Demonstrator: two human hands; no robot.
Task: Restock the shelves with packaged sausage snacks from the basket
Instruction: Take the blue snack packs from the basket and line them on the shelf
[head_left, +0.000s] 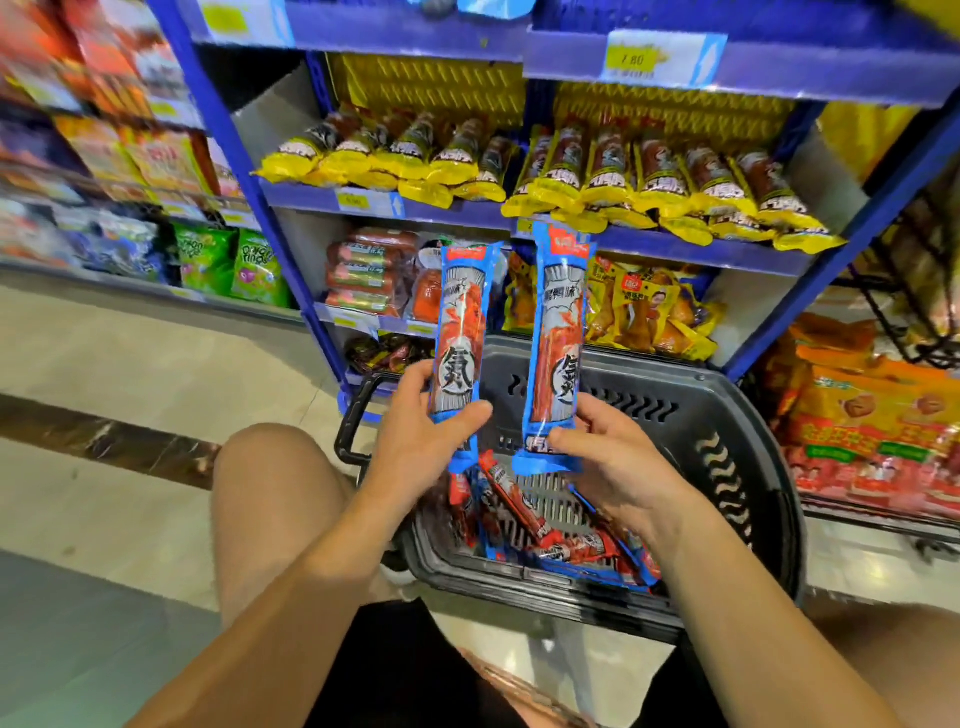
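Two blue sausage packs (460, 332) are held upright, one per hand; one black basket (727, 467) holds several more, too jumbled to count.

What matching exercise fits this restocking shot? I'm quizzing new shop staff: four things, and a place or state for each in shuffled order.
Things:
1. left hand
2. basket
3. yellow-ended packs
4. green bags

Places or states:
A. on the far-left shelf
B. grips a blue-edged sausage pack
C. on the floor, holds loose packs
D. lined up on the blue shelf above

Pairs: 1-B, 2-C, 3-D, 4-A
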